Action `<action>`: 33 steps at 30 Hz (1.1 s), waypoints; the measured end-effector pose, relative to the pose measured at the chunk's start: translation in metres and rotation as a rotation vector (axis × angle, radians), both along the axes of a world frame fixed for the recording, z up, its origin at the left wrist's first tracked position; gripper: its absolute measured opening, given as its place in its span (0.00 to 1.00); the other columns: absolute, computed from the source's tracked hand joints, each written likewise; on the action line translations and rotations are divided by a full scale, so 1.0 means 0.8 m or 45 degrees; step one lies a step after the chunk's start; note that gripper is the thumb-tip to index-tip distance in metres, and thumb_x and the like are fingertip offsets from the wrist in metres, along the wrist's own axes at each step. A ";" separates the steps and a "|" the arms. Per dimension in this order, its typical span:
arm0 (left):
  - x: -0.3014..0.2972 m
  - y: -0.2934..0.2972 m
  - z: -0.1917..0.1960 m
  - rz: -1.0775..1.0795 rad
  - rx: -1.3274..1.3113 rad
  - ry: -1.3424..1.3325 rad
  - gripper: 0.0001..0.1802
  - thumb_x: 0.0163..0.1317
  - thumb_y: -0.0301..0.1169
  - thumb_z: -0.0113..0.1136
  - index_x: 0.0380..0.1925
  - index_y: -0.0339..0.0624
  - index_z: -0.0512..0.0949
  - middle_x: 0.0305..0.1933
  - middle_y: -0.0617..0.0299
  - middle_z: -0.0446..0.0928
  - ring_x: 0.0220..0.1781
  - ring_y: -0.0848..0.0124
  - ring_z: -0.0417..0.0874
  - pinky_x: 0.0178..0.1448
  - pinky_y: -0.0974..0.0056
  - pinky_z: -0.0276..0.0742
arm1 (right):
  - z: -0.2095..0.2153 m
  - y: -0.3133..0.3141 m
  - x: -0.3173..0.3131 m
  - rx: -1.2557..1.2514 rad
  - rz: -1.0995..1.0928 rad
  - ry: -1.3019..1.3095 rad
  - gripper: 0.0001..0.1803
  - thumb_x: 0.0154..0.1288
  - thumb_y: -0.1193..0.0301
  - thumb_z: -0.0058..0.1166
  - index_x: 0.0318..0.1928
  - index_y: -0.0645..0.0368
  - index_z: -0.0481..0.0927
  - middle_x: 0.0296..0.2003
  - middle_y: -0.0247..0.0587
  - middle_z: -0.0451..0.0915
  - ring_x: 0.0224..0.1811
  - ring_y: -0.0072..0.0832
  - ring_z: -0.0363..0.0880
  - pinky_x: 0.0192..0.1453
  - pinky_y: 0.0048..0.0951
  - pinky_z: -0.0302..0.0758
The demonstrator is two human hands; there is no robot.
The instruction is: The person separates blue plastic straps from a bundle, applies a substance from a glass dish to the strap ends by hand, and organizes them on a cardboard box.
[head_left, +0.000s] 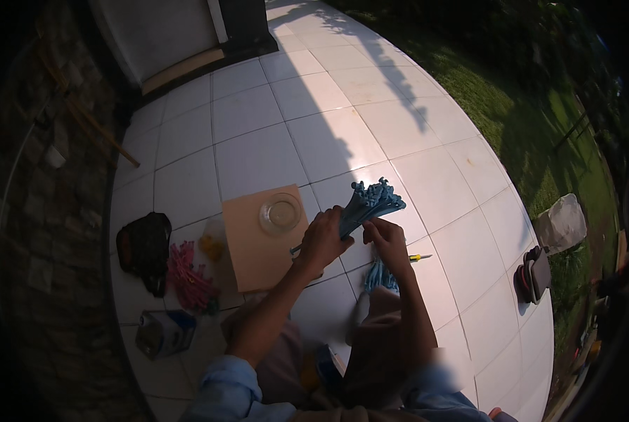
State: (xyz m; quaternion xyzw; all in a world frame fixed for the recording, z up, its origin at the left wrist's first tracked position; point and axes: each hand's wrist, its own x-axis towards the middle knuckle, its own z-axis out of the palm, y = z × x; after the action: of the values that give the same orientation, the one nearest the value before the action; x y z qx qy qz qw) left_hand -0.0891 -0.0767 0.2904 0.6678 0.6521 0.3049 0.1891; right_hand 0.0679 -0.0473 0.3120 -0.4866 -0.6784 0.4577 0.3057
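The left hand [321, 239] is closed around the blue bunch [368, 206] of thin strands, which slants over the tiled floor [251, 119], its crowded ends up and to the right. The right hand [390, 243] has its fingers curled at the bunch's lower right side — whether they pinch a strand, I cannot tell.

As far as I can judge, the work is partway: the held strands are gathered into one grip, yet no tie shows around them. A second bunch [379, 276], also blue, lies by the right knee, and a pink bunch [190, 278] lies left of the board [254, 253]; neither is in hand. A glass dish [280, 213] sits on the board, and a yellow tool [418, 258] lies just beyond the right hand — both out of use.
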 end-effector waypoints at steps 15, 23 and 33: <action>-0.014 0.003 0.009 -0.252 -0.760 -1.241 0.25 0.50 0.37 0.63 0.46 0.36 0.71 0.42 0.56 0.76 0.41 0.70 0.79 0.46 0.67 0.73 | 0.005 0.008 0.009 -0.002 0.205 0.186 0.11 0.66 0.67 0.41 0.35 0.60 0.74 0.25 0.40 0.76 0.26 0.27 0.74 0.35 0.26 0.70; 0.023 0.012 -0.019 -0.072 -0.444 -0.555 0.31 0.48 0.39 0.64 0.49 0.34 0.66 0.40 0.45 0.77 0.43 0.56 0.80 0.48 0.60 0.73 | 0.000 -0.006 0.004 0.453 0.133 -0.151 0.06 0.62 0.78 0.41 0.36 0.60 0.73 0.28 0.40 0.77 0.26 0.25 0.77 0.31 0.27 0.72; 0.009 0.023 -0.023 -0.157 -0.495 -0.975 0.28 0.48 0.35 0.64 0.46 0.33 0.67 0.39 0.57 0.75 0.40 0.68 0.79 0.44 0.67 0.73 | -0.024 0.015 0.039 -0.205 0.017 0.444 0.10 0.65 0.69 0.42 0.31 0.61 0.74 0.30 0.32 0.73 0.36 0.18 0.70 0.46 0.20 0.65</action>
State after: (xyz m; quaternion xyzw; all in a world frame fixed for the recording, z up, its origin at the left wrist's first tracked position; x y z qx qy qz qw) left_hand -0.0823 -0.0585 0.2717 0.4961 0.5392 0.3902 0.5576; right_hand 0.0993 -0.0356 0.2932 -0.4182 -0.5796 0.5899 0.3758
